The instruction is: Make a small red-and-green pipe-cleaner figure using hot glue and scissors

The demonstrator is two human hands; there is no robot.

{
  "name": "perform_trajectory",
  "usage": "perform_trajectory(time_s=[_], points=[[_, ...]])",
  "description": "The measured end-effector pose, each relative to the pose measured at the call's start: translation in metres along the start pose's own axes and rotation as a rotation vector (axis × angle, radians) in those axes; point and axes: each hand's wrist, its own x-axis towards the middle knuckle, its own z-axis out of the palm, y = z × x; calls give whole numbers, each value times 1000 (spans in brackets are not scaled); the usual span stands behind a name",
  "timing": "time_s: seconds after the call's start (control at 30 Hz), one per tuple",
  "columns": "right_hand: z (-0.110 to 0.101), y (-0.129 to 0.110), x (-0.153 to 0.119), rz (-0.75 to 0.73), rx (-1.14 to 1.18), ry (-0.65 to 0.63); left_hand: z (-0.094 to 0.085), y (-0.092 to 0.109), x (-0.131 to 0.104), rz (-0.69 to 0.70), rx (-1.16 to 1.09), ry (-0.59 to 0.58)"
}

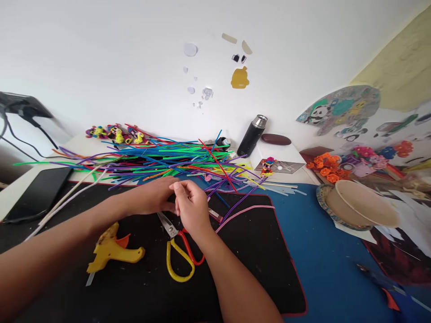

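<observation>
Above the black mat, my left hand and my right hand meet at the fingertips. The right fingers are curled in a pinch. Most of the left fingers are turned away from the camera. Anything between the hands is too small or hidden to make out. Just below them lie scissors with one yellow and one red handle, their blade tips under my left hand. A yellow glue gun rests beneath my left forearm, a clear glue stick poking from its end. Behind the hands spreads a pile of colourful pipe cleaners.
A black thermos leans near the wall, beside a small figure. More fuzzy figures stand at the back left. A phone lies at left. Bowls and orange pipe-cleaner flowers are at right. Pliers lie front right.
</observation>
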Motion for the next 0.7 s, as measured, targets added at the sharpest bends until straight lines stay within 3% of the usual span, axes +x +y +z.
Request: perform_trajectory(time_s=[0.07, 0.13, 0.2, 0.43, 0.57, 0.7], points=[[0, -2, -1, -17, 4, 13, -9, -10, 14, 26, -57, -88], [1, -6, -3, -34, -2, 32, -16, -16, 37, -120, -94, -122], [1, -11, -6, -51, -19, 55, -17, -18, 68, -165, -74, -145], [3, -15, -13, -203, -136, 122, 14, -14, 166, -76, 38, -176], [5, -15, -14, -190, -142, 86, 34, -19, 191, -56, 88, -255], [7, -21, -20, -195, -150, 60, 42, -22, 197, -47, 110, -291]])
